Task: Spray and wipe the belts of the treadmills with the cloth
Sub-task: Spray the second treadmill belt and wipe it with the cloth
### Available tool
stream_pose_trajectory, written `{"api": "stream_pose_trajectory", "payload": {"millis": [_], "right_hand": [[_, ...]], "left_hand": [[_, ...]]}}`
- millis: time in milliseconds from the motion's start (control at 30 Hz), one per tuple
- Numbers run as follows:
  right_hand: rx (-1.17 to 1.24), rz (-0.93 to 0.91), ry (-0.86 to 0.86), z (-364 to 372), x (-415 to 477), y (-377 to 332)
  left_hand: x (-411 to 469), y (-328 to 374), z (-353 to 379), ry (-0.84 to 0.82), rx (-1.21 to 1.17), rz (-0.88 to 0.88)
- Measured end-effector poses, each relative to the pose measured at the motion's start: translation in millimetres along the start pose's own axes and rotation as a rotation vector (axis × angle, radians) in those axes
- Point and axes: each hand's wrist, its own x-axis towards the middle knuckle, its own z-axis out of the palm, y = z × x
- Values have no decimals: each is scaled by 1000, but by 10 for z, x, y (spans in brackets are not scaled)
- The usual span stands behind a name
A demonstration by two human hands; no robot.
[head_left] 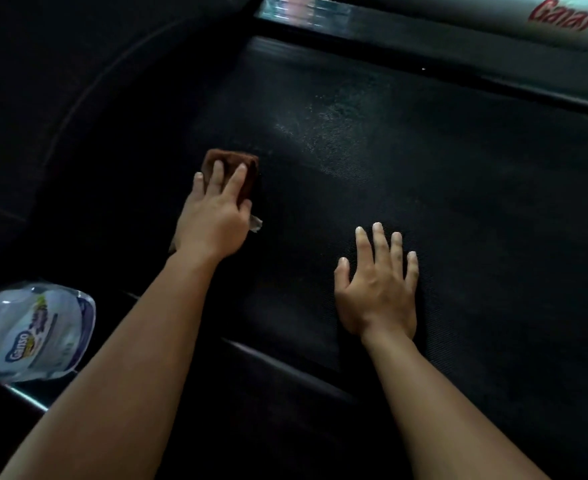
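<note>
A black textured treadmill belt fills most of the head view, with a pale damp sheen near its upper middle. My left hand presses a folded brown cloth flat on the belt near its left edge, fingers spread over it. My right hand lies flat on the belt lower right of the cloth, fingers apart, holding nothing. A clear spray bottle with a white and purple label rests at the lower left, beside the treadmill's side rail.
A dark side rail runs along the belt's near edge under my arms. At the far edge runs another rail, and behind it a pale surface with red lettering. Dark floor lies to the left.
</note>
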Motion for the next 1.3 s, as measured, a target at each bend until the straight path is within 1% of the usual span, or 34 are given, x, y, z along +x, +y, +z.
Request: {"api": "stream_pose_trajectory", "payload": {"millis": [100,167,233,267,300,367,467,567,633,733,833,900,967,1033,1100,1167,1233,1300], "right_hand": [[35,-8,5,-4,-4,15],[52,-19,16,-1,-11,30],[79,-31,29,-8,-31,56],[96,-37,34,-17,-44,68],[114,-46,33,-27,-58,78],[151,-61,25,-60,-82,93],[201,-86,7,-136,-156,165],[181,-97,11,-206,-297,384],[158,-86,21,-264,-404,590],[110,-33,28,-356,-536,967],[65,55,26,-434,-669,1356],[46,116,52,-463,-749,1589],[38,177,64,-476,-811,1789],[21,194,59,-468,-845,1917],[-1,180,59,-432,-854,1963],[-17,186,70,-399,-851,1961],[-19,192,79,-377,-848,1950],[-20,190,87,-370,-849,1956]], "left_hand": [[-201,223,105,-21,2,118],[-449,306,190,-13,7,237],[-753,299,246,-20,33,339],[-895,262,257,-32,60,359],[-1021,206,249,-47,84,345],[-1146,89,192,-74,79,241],[-1007,30,111,-65,48,115],[-751,162,119,-48,23,29],[-645,343,162,-36,24,25],[-592,724,318,-44,57,108],[-754,1245,592,-74,123,263],[-1033,1656,749,-74,103,349],[-1405,2034,839,-120,56,417],[-1735,2224,928,-162,46,488],[-1899,2179,982,-147,51,523],[-1901,1977,980,-112,40,508],[-1827,1682,932,-97,44,458],[-1698,1331,811,-46,52,366]]}}
